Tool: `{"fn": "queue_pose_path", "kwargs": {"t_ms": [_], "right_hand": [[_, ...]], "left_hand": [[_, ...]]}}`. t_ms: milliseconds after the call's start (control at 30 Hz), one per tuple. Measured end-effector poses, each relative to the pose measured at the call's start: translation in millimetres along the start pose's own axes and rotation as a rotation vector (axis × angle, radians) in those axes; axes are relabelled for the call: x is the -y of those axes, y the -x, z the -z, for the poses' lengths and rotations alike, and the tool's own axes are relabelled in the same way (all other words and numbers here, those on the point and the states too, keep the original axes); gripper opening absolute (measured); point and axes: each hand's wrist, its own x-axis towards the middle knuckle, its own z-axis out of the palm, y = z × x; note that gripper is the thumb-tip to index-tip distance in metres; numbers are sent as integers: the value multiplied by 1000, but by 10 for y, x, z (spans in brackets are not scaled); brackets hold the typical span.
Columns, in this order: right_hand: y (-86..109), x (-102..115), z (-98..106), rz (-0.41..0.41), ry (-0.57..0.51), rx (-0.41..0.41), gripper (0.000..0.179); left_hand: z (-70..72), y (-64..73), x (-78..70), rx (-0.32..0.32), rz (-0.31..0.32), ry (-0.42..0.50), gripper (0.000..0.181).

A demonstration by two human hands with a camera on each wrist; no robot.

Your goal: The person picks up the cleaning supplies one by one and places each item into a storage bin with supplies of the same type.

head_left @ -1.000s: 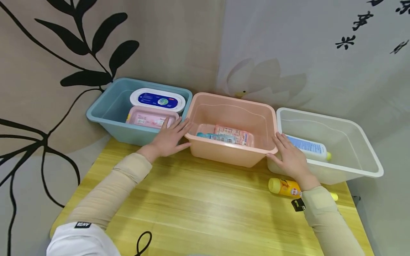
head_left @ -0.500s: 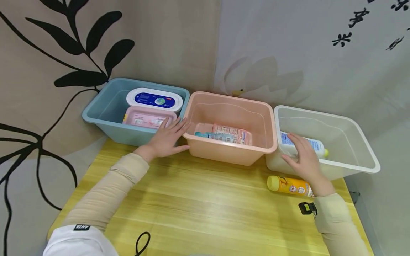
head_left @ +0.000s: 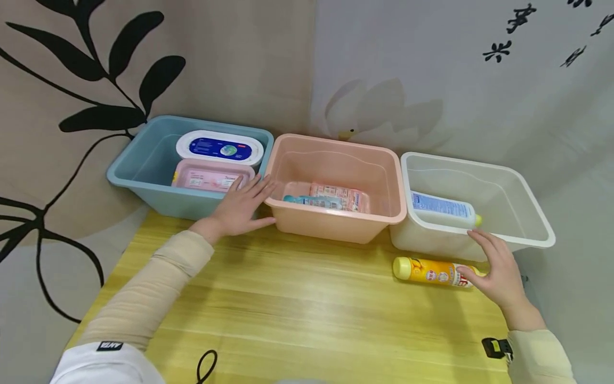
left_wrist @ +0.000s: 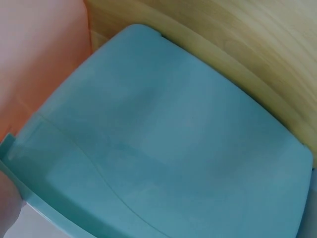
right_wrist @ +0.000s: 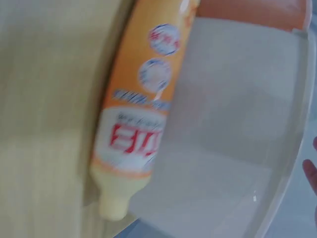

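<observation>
My left hand (head_left: 237, 208) lies with fingers spread over the front right corner of the blue bin (head_left: 168, 200), beside the pink bin (head_left: 331, 228). In the left wrist view, a fingertip (left_wrist: 9, 201) shows at the blue bin's rim. My right hand (head_left: 501, 274) hovers, fingers extended, around the right end of an orange bottle with a yellow base (head_left: 431, 271). That bottle lies on its side on the table, in front of the white bin (head_left: 422, 237); the hand hides its narrow end in the head view. The right wrist view shows the bottle's pale nozzle end (right_wrist: 116, 198).
In the blue bin sit a white oval tub (head_left: 220, 148) and a pink wipes pack (head_left: 211, 178). A pink packet (head_left: 352, 197) and a blue tube-like item (head_left: 312, 201) lie in the pink bin. The white bin holds a white-and-blue bottle (head_left: 443, 208). A black cord (head_left: 206, 365) loops up front.
My right hand has moved from the white bin's left corner, rightward and toward me, to the orange bottle's right end. My left hand stays at the blue bin. The head view has shifted slightly.
</observation>
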Motion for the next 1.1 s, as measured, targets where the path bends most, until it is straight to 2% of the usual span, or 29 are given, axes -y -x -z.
{"fn": "queue_pose_path", "kwargs": {"t_ms": [133, 367, 600, 867, 1100], "right_hand": [[165, -72, 32, -45, 34, 34, 73], [349, -220, 3, -110, 81, 137, 80], [502, -437, -77, -177, 75, 273, 86], [567, -618, -149, -228, 105, 337, 85], [590, -752, -235, -248, 83, 380, 82]], "left_hand": [[-5, 2, 4, -2, 5, 6, 86], [-4, -3, -1, -3, 5, -1, 87], [-20, -4, -2, -10, -2, 0, 87], [-3, -3, -1, -10, -1, -4, 87], [10, -5, -15, 7, 2, -15, 87]]}}
